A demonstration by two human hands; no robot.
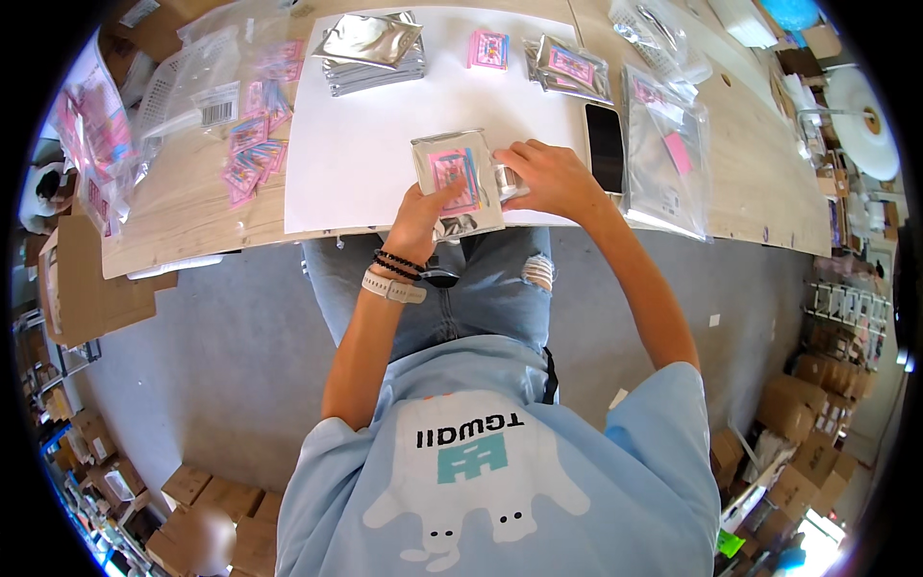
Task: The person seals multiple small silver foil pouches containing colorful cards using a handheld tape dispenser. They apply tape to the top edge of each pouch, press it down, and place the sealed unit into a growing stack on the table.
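Near the table's front edge my left hand grips a silver foil pouch, its thumb pressing a pink picture card flat on the front. The pouch lies over the edge of a white sheet. At the pouch's right side my right hand is closed, fingers curled round a small whitish, shiny item whose kind I cannot make out. Farther back sit a stack of foil pouches, a small pile of pink cards and some pouches with a card on top.
Right of the sheet lie a dark-screened phone and a see-through plastic bag. Loose pink cards and plastic packaging cover the table's left. A cardboard box stands off the left edge. Boxes line the room's sides.
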